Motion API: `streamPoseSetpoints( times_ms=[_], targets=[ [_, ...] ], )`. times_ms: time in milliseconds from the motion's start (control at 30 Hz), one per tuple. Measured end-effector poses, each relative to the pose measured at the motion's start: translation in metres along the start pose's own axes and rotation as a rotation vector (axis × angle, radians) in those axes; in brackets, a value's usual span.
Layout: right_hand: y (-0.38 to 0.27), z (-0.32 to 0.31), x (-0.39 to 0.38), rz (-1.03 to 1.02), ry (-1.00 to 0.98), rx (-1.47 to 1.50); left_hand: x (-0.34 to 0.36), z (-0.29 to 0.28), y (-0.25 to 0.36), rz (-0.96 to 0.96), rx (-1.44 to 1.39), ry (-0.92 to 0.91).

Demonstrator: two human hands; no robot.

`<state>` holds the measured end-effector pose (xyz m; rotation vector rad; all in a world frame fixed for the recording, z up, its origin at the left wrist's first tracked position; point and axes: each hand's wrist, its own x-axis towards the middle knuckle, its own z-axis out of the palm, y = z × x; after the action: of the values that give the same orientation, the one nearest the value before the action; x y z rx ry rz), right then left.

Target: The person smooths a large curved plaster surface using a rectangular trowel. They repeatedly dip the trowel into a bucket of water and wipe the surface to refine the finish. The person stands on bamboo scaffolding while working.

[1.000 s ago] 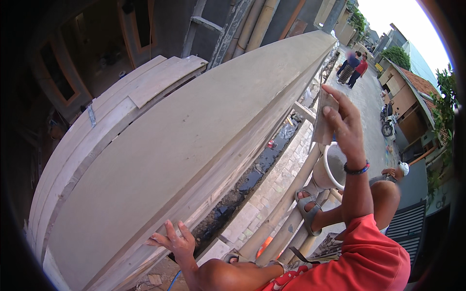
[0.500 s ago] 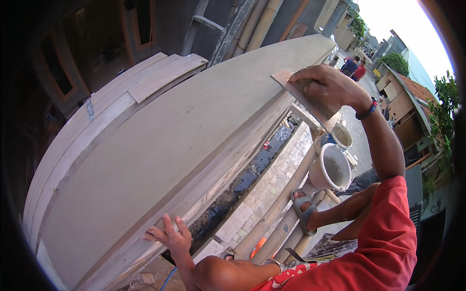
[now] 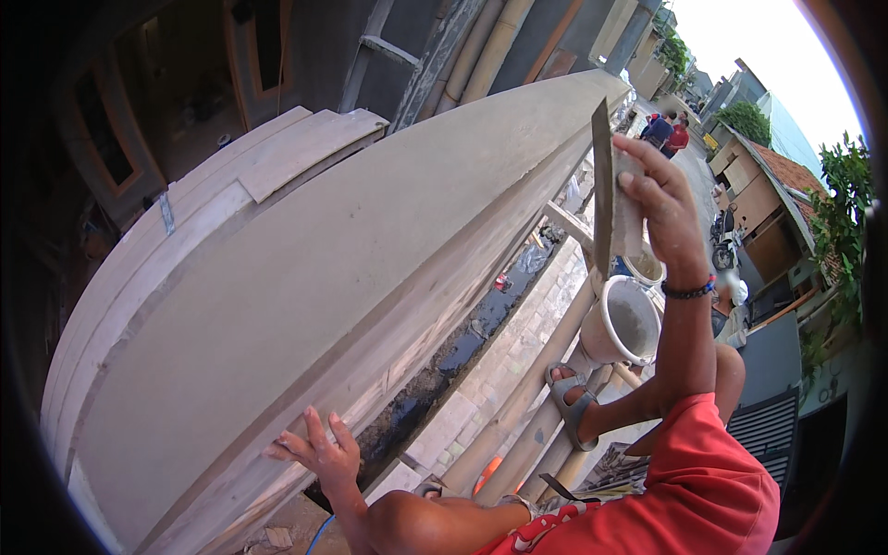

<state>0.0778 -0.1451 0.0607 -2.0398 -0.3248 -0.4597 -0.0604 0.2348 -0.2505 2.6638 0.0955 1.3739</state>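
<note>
My right hand (image 3: 664, 196) grips a flat rectangular plastering trowel (image 3: 603, 190). The blade stands upright, seen nearly edge-on, apart from the plaster, by the long ledge's far right end. That ledge carries smooth grey wet-looking plaster (image 3: 342, 240) and curves along its far side. Fingers spread, my left hand (image 3: 326, 451) rests against the pale board (image 3: 277, 458) along the ledge's near edge and holds nothing.
Bamboo poles (image 3: 532, 375) run beneath my sandalled foot (image 3: 572, 402). A white bucket (image 3: 622, 321) of grey mix stands beside them, with another bucket (image 3: 645, 268) behind. A ditch with dark water (image 3: 453, 356) lies below the ledge. Several people (image 3: 668, 132) are down the lane.
My right hand has drawn the trowel off the plaster edge and turned its blade upright. My left hand stays on the board; the view has shifted slightly.
</note>
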Motion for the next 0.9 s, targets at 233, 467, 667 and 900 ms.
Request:
streamPoseSetpoints(
  times_ms=[233,467,667,900],
  targets=[
    [0.056,0.041,-0.029,0.291,0.077,0.366,0.004,-0.004,0.0,0.03,0.017,-0.008],
    [0.052,0.074,-0.029,0.147,0.273,0.285,0.001,-0.002,-0.004,0.03,0.042,-0.008],
    [0.054,0.099,-0.024,0.022,0.295,0.126,-0.001,-0.005,-0.003,0.032,0.031,-0.046],
    [0.072,0.141,-0.09,-0.018,0.093,-0.039,0.004,-0.009,0.001,0.002,0.031,-0.055]
  ],
)
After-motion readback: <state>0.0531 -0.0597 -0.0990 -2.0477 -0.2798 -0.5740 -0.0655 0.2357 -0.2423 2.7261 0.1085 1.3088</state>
